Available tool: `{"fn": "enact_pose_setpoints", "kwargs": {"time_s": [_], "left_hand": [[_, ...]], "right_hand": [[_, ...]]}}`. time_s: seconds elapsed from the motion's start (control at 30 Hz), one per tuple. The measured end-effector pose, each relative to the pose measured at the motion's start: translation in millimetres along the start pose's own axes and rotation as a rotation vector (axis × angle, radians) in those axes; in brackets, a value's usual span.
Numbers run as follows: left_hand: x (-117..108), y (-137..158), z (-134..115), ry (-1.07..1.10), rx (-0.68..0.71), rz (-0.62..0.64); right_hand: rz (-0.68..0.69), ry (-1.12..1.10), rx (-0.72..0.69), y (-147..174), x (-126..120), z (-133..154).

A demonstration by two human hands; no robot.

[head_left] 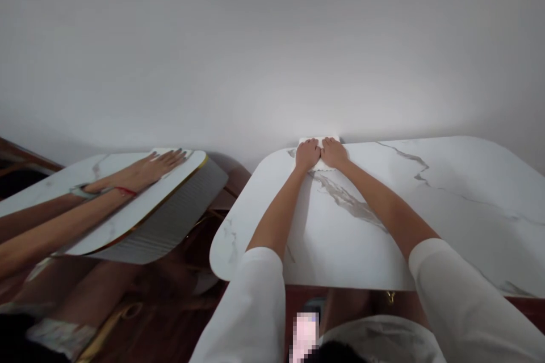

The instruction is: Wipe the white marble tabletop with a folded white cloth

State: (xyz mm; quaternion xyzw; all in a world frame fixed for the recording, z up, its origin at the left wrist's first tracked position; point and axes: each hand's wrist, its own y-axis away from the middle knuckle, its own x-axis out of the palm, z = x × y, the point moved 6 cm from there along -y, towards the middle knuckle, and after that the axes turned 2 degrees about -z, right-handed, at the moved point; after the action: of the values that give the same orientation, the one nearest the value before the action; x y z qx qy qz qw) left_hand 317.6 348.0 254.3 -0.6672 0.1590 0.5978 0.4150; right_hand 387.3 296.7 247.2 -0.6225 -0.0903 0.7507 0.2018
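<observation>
My left hand (307,154) and my right hand (334,152) lie side by side, palms down, on a thin white cloth or wipe (322,165). Both press it onto the far edge of a white marble-patterned table (349,249), close to the wall. Their fingers point away from me and lie fairly flat, the thumbs almost meeting. The cloth shows between the hands and past the fingertips; the palms hide the rest of it. Both arms reach straight out across the tabletop.
A grey wall (272,51) rises behind the table. To the left, another person's hands (164,163) rest on a white cloth on a second marble-topped table (106,232) with a gold edge. A gap separates the tables. A pixelated pink patch (305,334) is below my table.
</observation>
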Motion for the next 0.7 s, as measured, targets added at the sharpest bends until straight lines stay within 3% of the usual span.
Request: {"fn": "enact_pose_setpoints", "kwargs": {"time_s": [0.17, 0.33, 0.53, 0.7], "left_hand": [[5, -22, -33, 0.056, 0.045, 0.033], [-5, -8, -65, 0.091, 0.105, 0.005], [-24, 42, -83, 0.138, 0.173, 0.051], [-49, 113, -86, 0.136, 0.15, 0.091]], "right_hand": [[-0.015, 0.029, 0.078, 6, -11, -36], [-0.014, 0.05, 0.159, 37, -26, -47], [-0.012, 0.021, 0.242, 94, -41, -24], [0.012, -0.014, 0.228, 151, -55, 20]]}}
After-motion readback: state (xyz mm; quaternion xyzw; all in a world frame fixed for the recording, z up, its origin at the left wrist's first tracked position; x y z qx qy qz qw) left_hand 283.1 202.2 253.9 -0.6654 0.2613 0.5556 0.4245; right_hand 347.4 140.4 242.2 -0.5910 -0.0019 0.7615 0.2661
